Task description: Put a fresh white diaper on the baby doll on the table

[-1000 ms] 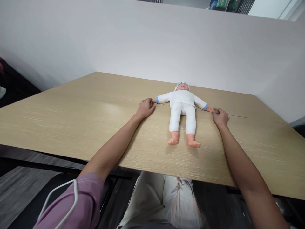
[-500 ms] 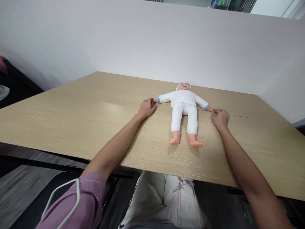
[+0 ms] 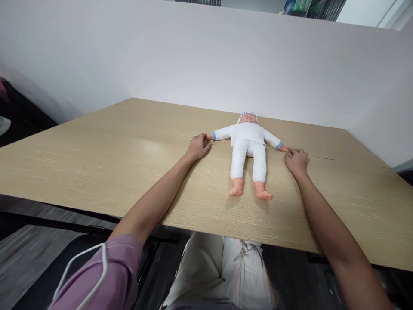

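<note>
A baby doll (image 3: 248, 133) lies on its back on the wooden table, its head toward the wall and its bare feet toward me. It wears a white top and trousers with blue cuffs and a white cap with blue lettering. Its arms are stretched out to both sides. My left hand (image 3: 197, 147), fingers curled, rests on the table and grips the doll's hand on the left. On the other side, my right hand (image 3: 297, 162) has its fingers closed on the doll's other hand. The fingertips of both hands are partly hidden.
The light wooden table (image 3: 97, 159) reaches back to a white wall (image 3: 180, 56). A thin seam crosses the tabletop near the doll. A dark chair (image 3: 77, 267) stands below the front edge at the left. Dark items (image 3: 19, 107) lie beyond the table's left side.
The view has shifted very slightly. Both hands stay on the doll's hands, and the doll lies as before.
</note>
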`<state>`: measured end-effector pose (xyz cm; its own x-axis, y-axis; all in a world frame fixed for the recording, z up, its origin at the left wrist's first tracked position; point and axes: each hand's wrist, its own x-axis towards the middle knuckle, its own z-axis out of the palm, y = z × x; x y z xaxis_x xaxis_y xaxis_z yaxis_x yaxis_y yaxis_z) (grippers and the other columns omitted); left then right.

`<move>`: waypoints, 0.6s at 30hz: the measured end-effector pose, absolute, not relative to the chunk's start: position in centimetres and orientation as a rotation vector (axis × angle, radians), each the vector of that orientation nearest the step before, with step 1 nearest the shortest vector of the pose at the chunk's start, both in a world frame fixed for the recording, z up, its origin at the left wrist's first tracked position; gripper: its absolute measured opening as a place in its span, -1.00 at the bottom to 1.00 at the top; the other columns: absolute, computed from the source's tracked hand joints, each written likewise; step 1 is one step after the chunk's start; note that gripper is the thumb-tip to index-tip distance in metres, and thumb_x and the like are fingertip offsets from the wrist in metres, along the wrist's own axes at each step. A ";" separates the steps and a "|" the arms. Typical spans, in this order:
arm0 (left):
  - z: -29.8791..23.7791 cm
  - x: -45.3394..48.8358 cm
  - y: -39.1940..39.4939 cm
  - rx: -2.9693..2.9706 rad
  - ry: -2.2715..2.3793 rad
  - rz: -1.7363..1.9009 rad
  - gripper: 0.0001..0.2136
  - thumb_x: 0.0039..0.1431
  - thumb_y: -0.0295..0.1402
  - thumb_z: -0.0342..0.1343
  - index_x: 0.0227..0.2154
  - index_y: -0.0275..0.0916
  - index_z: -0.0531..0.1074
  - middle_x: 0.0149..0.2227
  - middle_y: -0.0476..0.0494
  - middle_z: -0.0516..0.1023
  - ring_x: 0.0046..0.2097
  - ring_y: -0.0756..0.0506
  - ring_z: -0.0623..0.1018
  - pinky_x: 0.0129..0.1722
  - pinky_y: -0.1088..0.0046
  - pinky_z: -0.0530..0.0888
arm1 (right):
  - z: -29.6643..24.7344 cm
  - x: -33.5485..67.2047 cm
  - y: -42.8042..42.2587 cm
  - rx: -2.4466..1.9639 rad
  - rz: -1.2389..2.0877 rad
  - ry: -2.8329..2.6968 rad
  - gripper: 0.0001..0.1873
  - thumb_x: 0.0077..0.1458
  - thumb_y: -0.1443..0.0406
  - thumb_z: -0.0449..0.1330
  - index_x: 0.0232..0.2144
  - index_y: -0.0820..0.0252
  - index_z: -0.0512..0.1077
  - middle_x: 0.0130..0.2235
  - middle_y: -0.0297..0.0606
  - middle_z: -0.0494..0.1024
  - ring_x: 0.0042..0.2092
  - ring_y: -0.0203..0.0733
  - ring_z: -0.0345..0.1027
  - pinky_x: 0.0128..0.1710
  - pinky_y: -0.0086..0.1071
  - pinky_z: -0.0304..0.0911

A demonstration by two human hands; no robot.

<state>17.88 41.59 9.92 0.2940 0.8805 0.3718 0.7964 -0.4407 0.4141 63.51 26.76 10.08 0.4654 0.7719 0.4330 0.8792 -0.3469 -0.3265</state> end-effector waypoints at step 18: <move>16.6 20.6 20.1 2.184 0.992 1.322 -0.72 0.47 -0.11 0.02 0.04 -0.10 0.48 0.06 -0.23 0.62 0.04 -0.23 0.59 0.09 0.12 0.50 | 16.1 53.2 15.6 -1.680 -0.141 -1.422 -0.31 0.30 0.14 0.12 0.41 0.24 0.23 0.28 0.13 0.48 0.31 0.21 0.31 0.37 0.16 0.15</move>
<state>20.57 20.06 16.61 0.3010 0.7435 0.5971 0.3654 -0.6683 0.6479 53.20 15.57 16.06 0.3312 0.7308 0.5969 0.8339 0.0694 -0.5476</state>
